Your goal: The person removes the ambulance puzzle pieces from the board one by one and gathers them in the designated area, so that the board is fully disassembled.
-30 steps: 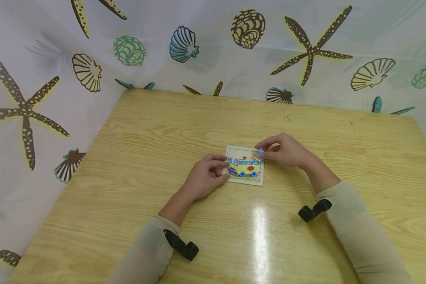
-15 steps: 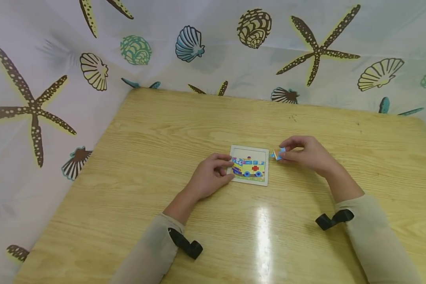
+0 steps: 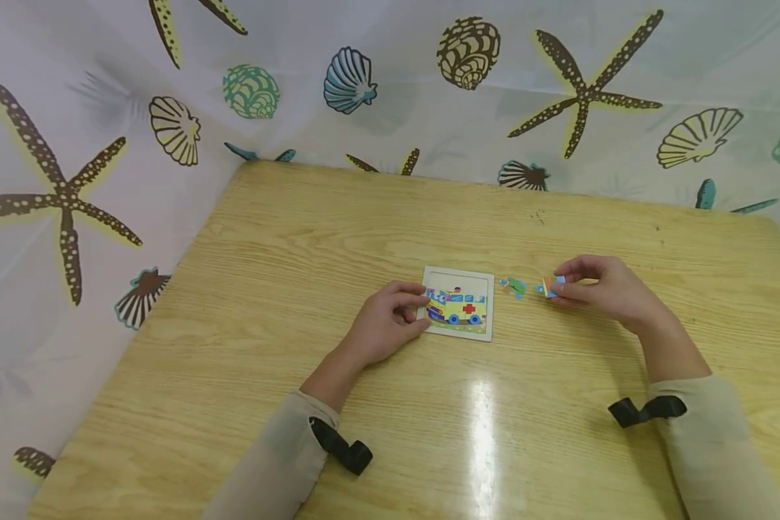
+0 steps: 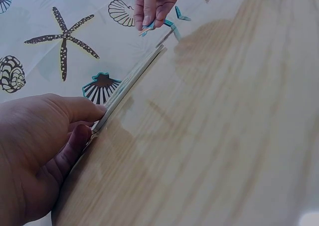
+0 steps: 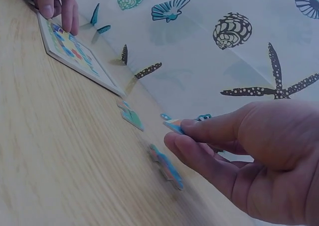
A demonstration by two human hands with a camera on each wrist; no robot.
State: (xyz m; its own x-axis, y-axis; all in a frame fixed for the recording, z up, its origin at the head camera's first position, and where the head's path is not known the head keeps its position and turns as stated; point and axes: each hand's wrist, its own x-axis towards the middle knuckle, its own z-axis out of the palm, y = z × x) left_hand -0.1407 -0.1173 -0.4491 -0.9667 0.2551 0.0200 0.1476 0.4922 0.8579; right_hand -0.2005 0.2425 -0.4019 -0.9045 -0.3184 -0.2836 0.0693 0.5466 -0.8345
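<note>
A square jigsaw puzzle board with a pale frame lies on the table, with a yellow ambulance picture in its lower part and bare backing above. My left hand holds the board's left edge, fingertips over the frame and thumb lower on that side. To the right of the board, my right hand pinches a small blue and orange puzzle piece between thumb and fingers. A loose piece with green on it lies between board and right hand. Beneath that hand, the right wrist view shows another blue-edged piece, blurred.
The wood-grain table extends all around the board. A white cloth printed with shells and starfish hangs along its back and left sides. Each sleeve carries a black wrist mount, such as the left one.
My right hand has moved right, away from the board, with the puzzle piece. The loose green piece has come into sight. My left hand stays at the board's edge; the head view shifted slightly.
</note>
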